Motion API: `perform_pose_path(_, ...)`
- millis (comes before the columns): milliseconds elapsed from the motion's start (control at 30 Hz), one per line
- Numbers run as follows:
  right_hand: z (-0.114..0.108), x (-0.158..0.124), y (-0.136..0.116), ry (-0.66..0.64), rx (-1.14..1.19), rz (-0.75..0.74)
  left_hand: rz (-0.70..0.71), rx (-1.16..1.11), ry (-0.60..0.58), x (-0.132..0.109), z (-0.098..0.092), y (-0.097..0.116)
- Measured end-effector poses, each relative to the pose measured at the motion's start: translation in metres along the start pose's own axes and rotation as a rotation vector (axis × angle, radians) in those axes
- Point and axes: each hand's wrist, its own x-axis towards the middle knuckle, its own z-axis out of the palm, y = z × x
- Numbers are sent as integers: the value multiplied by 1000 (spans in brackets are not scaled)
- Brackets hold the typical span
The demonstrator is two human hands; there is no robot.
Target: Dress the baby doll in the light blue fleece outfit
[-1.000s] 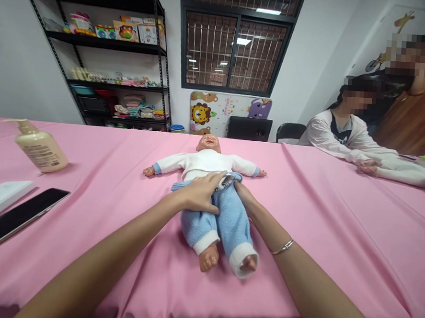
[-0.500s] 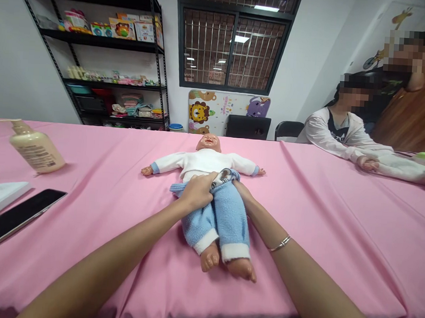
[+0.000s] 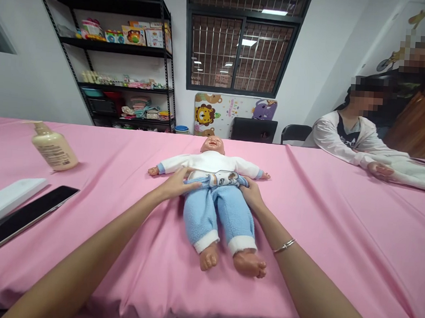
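A baby doll (image 3: 210,166) lies on its back in a white long-sleeved top, its bare feet showing below blue fleece trousers (image 3: 216,217) with white cuffs. My left hand (image 3: 177,184) holds the trousers' waistband at the doll's side, with the fingers tucked at the patterned edge. My right hand (image 3: 251,195) grips the waistband on the opposite side, and a thin bracelet circles that wrist. The patterned layer (image 3: 220,180) shows at the doll's waist between my hands.
The doll lies on a pink-sheeted table (image 3: 337,243). A pump bottle of lotion (image 3: 55,147), a white flat packet (image 3: 10,200) and a black phone (image 3: 25,217) lie to the left. A seated person (image 3: 350,138) leans on the table at the right.
The blue trousers have been drawn up the legs to the doll's waist, with both hands moving up and apart to its sides. Both feet now stand free of the cuffs.
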Motion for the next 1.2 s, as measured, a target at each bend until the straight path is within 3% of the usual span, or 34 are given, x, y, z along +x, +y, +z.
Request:
perform_pose_path(67,4,-3,-4,-47,70,62,-55,-152,-89,-6,-4,-8)
perform_pose_path(133,6,-5,-8,-87,132,146,-42,-232,-104,-10,-3,-12)
perform_pose_path(400,7,-5,-10,-105,244,259,-42,-410,203,-3,16,-8)
perform_pose_path(467,7,-5,-10,-164,326,280,-57,-460,217,-3,18,-9)
perform_pose_path(567,5,-6,-12,-215,369,294,-73,-555,137,-1,19,-15)
perform_pose_path(700,-2,-6,-24,-173,224,267,-108,-434,101,-1,8,-20)
perform_pose_path(833,-3,-6,-49,-84,250,223,-81,-341,-26,-4,-6,-12)
perform_pose_path(933,-1,-5,-61,-41,138,65,-66,-383,140,-5,-4,-4)
perform_pose_path(1000,0,-1,-57,2,-48,-103,-82,-410,248,-4,3,-2)
perform_pose_path(1067,-2,3,-44,47,-225,-207,-136,-433,260,-2,10,-5)
perform_pose_path(1133,-6,7,-26,53,-327,-187,-182,-440,243,-1,14,-10)
perform_pose_path(1200,-11,7,-13,-22,-340,-85,-205,-421,219,-1,13,-15)
